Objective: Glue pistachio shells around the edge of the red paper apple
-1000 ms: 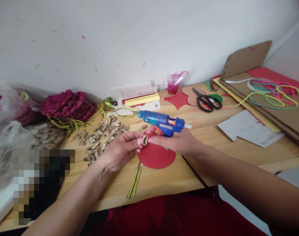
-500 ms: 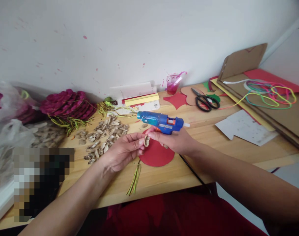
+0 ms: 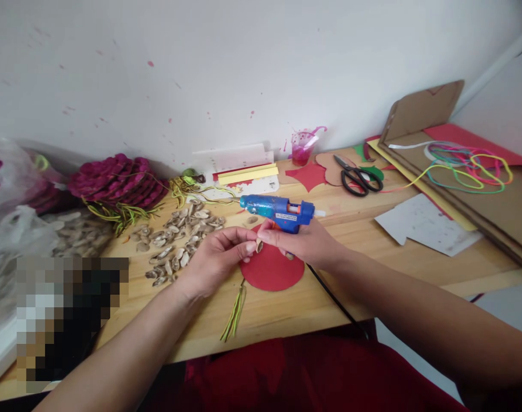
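My left hand (image 3: 220,254) pinches a peanut shell half (image 3: 259,246) between thumb and fingertips, above a round red card (image 3: 273,276). In my right hand (image 3: 314,243) is a blue glue gun (image 3: 261,205), its nozzle pointing left. The thumb and fingertips of that hand also meet at the shell; whether they grip it too I cannot tell. Part of the glue gun's handle is hidden by the hand. A yellow-green tassel (image 3: 233,315) hangs out from the card's near left edge. Many loose peanut shell halves (image 3: 181,234) lie left of my hands.
Magenta scalloped pieces (image 3: 117,183) are stacked at the back left, near a plastic bag (image 3: 23,240) of shells. Black-handled scissors (image 3: 358,176) and a cup of pink liquid (image 3: 301,151) stand toward the wall. Cardboard (image 3: 496,200) with coloured cord (image 3: 470,163) fills the right. A black cord (image 3: 335,300) crosses the front edge.
The peanut shell has turned and tilted in my fingers, showing less of its hollow side. My right hand and the glue gun have shifted slightly left.
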Motion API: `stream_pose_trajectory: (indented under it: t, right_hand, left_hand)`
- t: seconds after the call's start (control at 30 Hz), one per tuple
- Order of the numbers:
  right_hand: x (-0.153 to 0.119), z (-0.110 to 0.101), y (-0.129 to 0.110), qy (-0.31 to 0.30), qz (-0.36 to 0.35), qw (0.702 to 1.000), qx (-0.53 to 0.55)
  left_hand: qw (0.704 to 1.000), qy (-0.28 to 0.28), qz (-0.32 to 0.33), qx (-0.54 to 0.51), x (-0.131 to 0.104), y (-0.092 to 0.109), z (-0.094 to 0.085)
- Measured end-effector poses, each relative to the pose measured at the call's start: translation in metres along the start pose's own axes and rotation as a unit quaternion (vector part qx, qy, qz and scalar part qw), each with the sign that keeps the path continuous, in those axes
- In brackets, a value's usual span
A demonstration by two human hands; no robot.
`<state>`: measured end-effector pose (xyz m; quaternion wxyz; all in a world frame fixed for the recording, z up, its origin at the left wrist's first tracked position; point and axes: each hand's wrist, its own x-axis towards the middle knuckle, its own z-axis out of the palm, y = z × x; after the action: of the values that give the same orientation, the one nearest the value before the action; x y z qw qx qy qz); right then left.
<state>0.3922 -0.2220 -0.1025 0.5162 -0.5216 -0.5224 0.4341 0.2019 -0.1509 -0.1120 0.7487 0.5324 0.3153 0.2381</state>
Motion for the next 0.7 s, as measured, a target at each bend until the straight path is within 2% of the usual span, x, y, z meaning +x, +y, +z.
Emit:
stream_pose_trajectory:
  t: [0.17,0.43,0.7]
  right_hand:
    - [-0.0016,-0.0039,0.0000,0.019,-0.006,1.000,-0.024]
    - [-0.0062,-0.0041,-0.0007,0.060,-0.116,0.982,-0.133]
    - [-0.0071,-0.0033,0.0038,0.066,-0.180,0.964,-0.187]
  left_hand:
    - [0.999,0.008,0.031,0.031,-0.0004,0.0023,-0.0015]
    - [0.998,0.005,-0.027,-0.052,0.0021,0.0038,-0.0038]
    - [0.998,-0.002,-0.034,-0.061,0.0012,0.0068,-0.0013]
